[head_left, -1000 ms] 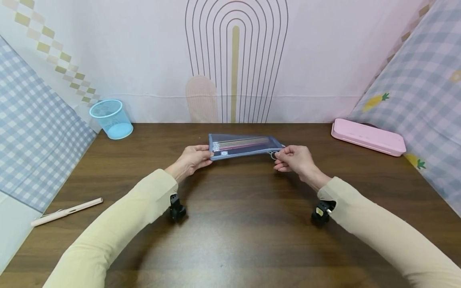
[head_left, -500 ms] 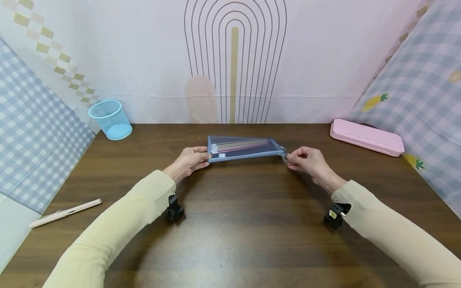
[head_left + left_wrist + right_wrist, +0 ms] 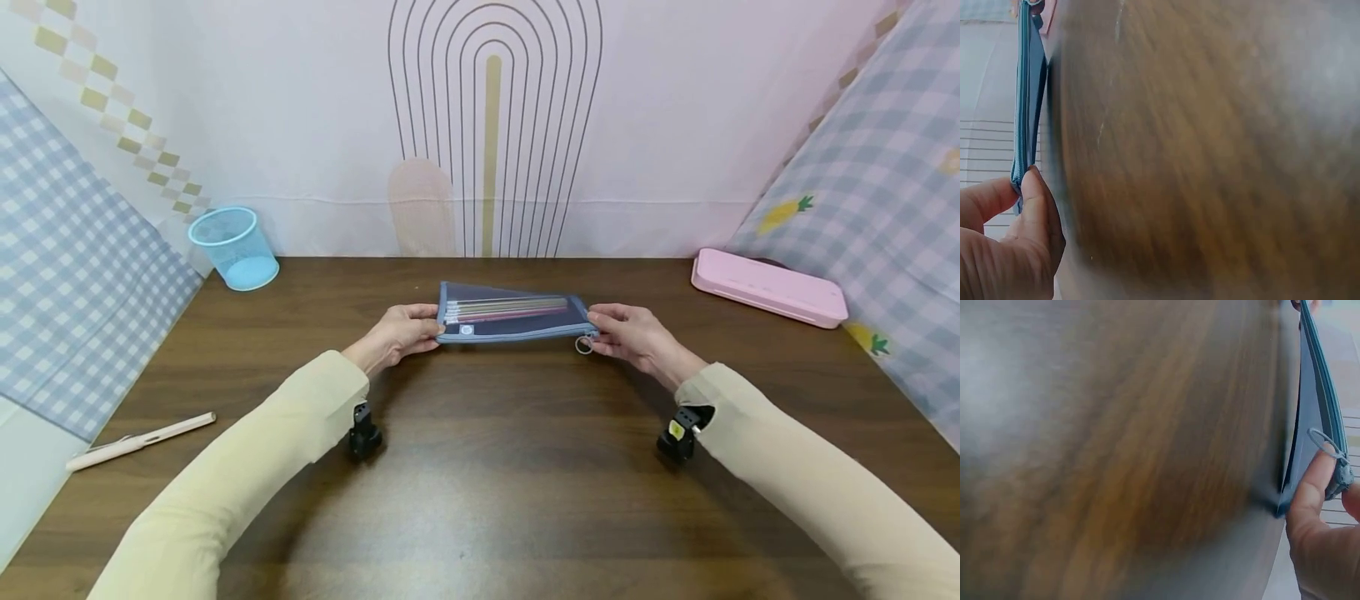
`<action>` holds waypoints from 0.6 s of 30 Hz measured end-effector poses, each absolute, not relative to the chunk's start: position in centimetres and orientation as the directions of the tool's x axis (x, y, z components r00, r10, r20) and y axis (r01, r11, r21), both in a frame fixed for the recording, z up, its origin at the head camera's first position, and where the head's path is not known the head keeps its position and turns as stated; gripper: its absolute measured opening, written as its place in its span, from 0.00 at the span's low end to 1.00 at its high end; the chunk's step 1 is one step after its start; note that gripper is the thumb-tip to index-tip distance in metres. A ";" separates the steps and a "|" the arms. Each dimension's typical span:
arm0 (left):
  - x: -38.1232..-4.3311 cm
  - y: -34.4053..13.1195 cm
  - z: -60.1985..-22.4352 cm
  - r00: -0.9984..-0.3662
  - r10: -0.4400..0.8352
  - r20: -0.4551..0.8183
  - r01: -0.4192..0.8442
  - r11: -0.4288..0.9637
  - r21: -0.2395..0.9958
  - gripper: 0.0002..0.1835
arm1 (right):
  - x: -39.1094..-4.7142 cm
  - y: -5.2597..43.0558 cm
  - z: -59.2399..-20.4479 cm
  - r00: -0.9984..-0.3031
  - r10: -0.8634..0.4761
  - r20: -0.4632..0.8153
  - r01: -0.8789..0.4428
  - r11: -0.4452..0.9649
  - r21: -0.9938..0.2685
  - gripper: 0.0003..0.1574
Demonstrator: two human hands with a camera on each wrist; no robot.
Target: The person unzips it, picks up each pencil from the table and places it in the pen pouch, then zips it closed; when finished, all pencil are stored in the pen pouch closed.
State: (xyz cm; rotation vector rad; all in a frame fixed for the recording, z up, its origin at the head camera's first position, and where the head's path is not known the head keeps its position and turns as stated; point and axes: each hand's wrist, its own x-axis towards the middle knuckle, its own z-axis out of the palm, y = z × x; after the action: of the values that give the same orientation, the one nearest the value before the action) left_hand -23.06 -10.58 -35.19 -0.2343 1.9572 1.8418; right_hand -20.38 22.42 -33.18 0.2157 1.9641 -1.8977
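Between both hands is a blue zippered mesh pencil pouch (image 3: 517,333), with several pencils (image 3: 506,308) visible through its see-through side. My left hand (image 3: 397,335) pinches the pouch's left end between thumb and fingers. At the other end, my right hand (image 3: 637,340) pinches the right corner, beside the zipper. A pull ring (image 3: 583,345) hangs there, and in the right wrist view a fingertip touches that ring (image 3: 1329,444). The zipper edge (image 3: 1021,119) runs closed along the pouch in the left wrist view. The pouch's near edge appears raised off the table.
A light blue mesh pen cup (image 3: 236,250) stands at the back left of the brown wooden table (image 3: 480,467). A long pink case (image 3: 768,287) lies at the back right. Near the left table edge lies a cream pen (image 3: 142,442). Patterned cloths hang behind and at both sides.
My right hand, pinching the pull ring, moved right along the pouch to its right end. It then let go of the ring and took hold of the pouch's corner. My left hand kept its grip.
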 end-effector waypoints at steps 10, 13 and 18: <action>-23.8 -9.9 -35.4 -0.910 0.152 -0.386 -0.352 0.212 0.912 0.29 | -21.8 22.9 -34.6 -0.867 -0.195 -0.459 0.410 0.244 -0.879 0.38; -24.2 -9.6 -35.3 -0.926 0.133 -0.353 -0.310 0.261 0.914 0.29 | -22.2 22.9 -34.7 -0.872 -0.150 -0.466 0.411 0.293 -0.863 0.39; -24.7 -9.1 -35.1 -0.947 0.087 -0.308 -0.263 0.338 0.904 0.27 | -22.6 22.9 -34.4 -0.882 -0.108 -0.458 0.399 0.345 -0.849 0.39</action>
State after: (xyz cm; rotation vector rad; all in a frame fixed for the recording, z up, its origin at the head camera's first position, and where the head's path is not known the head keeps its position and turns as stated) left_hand -24.74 -9.06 -35.12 -0.1570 2.3050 1.6435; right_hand -22.65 22.92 -34.40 0.2547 2.1766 -1.5578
